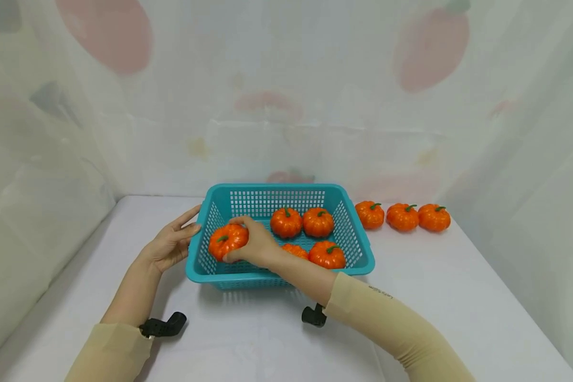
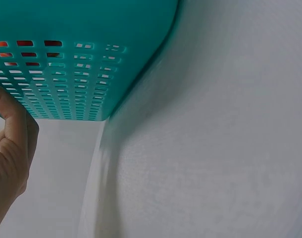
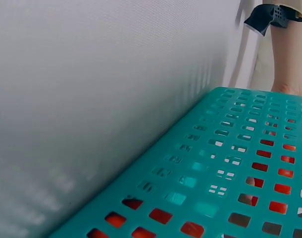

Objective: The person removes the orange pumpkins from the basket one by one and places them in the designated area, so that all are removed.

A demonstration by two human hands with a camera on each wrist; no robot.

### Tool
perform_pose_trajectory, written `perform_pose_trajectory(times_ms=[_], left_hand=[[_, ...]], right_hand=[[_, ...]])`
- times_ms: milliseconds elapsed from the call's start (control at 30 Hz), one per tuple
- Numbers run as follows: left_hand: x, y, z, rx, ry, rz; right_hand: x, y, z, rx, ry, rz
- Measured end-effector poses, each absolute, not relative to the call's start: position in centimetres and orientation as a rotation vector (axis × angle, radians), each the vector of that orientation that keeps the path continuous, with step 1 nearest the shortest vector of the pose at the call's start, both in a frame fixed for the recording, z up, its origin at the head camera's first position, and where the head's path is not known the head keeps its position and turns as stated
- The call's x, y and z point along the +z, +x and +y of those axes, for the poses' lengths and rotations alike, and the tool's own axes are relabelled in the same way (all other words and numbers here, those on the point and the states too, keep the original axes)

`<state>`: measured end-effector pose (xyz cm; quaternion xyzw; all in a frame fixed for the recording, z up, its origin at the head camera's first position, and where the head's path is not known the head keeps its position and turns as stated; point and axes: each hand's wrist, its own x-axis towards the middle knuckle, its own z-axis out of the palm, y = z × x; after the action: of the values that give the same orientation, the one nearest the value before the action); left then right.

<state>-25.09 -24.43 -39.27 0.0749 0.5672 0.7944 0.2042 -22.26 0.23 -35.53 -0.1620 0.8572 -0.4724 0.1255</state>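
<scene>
A turquoise plastic basket (image 1: 279, 277) with perforated sides stands on the white table. In its left part my right hand (image 1: 255, 243) grips a small orange pumpkin (image 1: 228, 240) with a green stem, thumb on the near side and fingers on the far side. My left hand (image 1: 169, 245) is at the basket's left side, its fingertips touching the outside just by the rim. The left wrist view shows that hand (image 2: 11, 144) against the perforated wall (image 2: 67, 84). Through the holes in the right wrist view, orange pumpkin surfaces (image 3: 193, 229) show.
Inside the basket, two pumpkins sit at the back, one a pumpkin (image 1: 286, 222). Near the front right lies another pumpkin (image 1: 327, 255), beside one partly hidden by my right forearm. Three pumpkins stand in a row right of the basket, the middle pumpkin (image 1: 402, 217) among them. A printed curtain (image 1: 324, 143) hangs behind.
</scene>
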Motion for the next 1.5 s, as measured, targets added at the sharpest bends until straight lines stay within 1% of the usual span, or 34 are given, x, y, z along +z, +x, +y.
perform_pose_trajectory(times_ms=[200,567,900,1233,1500], left_hand=[[-39.4,-25.1,-24.5,2.215,0.223,1.584],[-39.1,-25.0,-24.3,2.219,0.203,1.598],[-38.9,-24.8,-24.3,2.220,0.250,1.569],[-39.4,-25.2,-24.4,2.213,0.234,1.599],[-39.4,-25.1,-24.5,2.212,0.222,1.606]], right_hand=[[-35.1,-21.9,0.8,-1.455,-0.403,2.563],[-34.8,-21.7,3.0,-1.594,-0.380,2.511],[-33.6,-21.4,6.4,-1.726,-0.366,2.440],[-31.8,-21.3,9.8,-1.804,-0.221,2.452],[-31.1,-21.0,12.8,-1.856,-0.181,2.442]])
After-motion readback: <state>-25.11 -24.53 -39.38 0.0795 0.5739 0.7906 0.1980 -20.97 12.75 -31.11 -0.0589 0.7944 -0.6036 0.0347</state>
